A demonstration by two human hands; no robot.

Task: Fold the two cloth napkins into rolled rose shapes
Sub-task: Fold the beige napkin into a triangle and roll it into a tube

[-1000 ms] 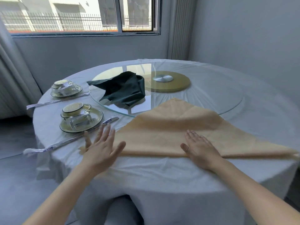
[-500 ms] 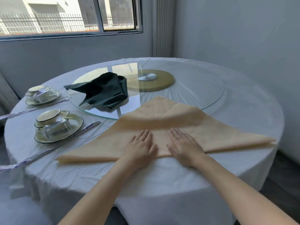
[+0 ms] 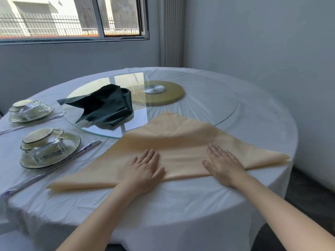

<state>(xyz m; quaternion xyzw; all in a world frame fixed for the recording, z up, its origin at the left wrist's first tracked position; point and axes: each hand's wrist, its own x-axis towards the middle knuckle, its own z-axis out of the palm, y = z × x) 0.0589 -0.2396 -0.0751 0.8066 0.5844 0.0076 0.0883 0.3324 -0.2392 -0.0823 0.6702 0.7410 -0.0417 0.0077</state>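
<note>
A beige napkin (image 3: 181, 142) lies folded into a wide triangle on the white tablecloth, its long folded edge nearest me and its tip lapping onto the glass turntable. My left hand (image 3: 145, 169) presses flat on the napkin near the middle of that edge, fingers straight. My right hand (image 3: 222, 163) lies flat on the cloth further right, fingers straight and spread a little. A dark green napkin (image 3: 107, 105) sits crumpled on the left part of the turntable, untouched.
The glass turntable (image 3: 217, 98) sits over a gold disc (image 3: 168, 96) at the table's middle. Two place settings (image 3: 49, 145) (image 3: 30, 110) with cups, glasses and wrapped chopsticks (image 3: 54, 165) stand at the left. The table edge (image 3: 181, 220) curves just below my hands.
My left hand came in from the napkin's left corner to its middle beside my right hand; since then the two hands have slid apart along the folded edge. The view has swung right.
</note>
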